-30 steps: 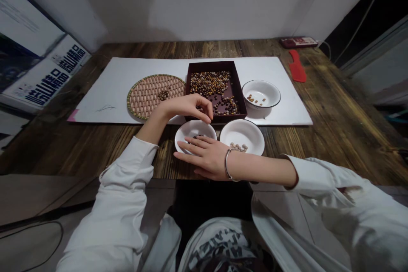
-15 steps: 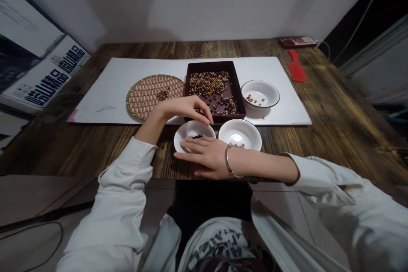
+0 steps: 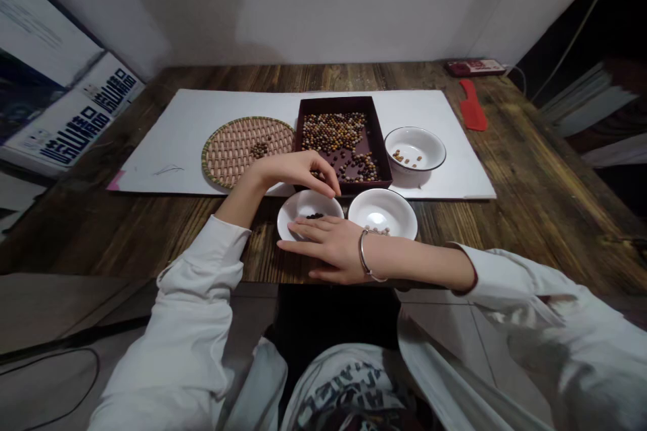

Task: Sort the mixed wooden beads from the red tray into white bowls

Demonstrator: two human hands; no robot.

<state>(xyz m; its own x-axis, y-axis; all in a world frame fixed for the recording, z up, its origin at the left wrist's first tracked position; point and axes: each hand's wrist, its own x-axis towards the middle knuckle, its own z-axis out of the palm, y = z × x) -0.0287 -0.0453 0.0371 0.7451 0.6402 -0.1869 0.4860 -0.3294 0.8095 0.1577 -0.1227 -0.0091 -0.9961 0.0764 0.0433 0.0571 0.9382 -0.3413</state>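
Note:
My left hand [image 3: 308, 172] arches over the near edge of a dark red box [image 3: 383, 148] of mixed beads, thumb and fingertips close together; whether a bead is between them is too small to tell. Fingers spread, my right hand [image 3: 328, 248] lies over the near side of the left white bowl [image 3: 289, 217], which holds dark beads [image 3: 315, 215]. Pale beads [image 3: 384, 231] sit in the right white bowl [image 3: 399, 212], partly behind my right wrist. A third bowl [image 3: 424, 143] holds several yellow-brown beads [image 3: 398, 156].
Left of the box, a woven round mat [image 3: 227, 148] bears several brown beads. Both rest on a white board [image 3: 162, 128]. A red scraper-like tool [image 3: 472, 111] and a phone [image 3: 475, 67] lie at the back right. Printed boxes [image 3: 81, 121] stand at the left.
The whole view has shifted very slightly, so the items on the table appear a little further right. Both hands keep nearly the same pose over the bowl and box.

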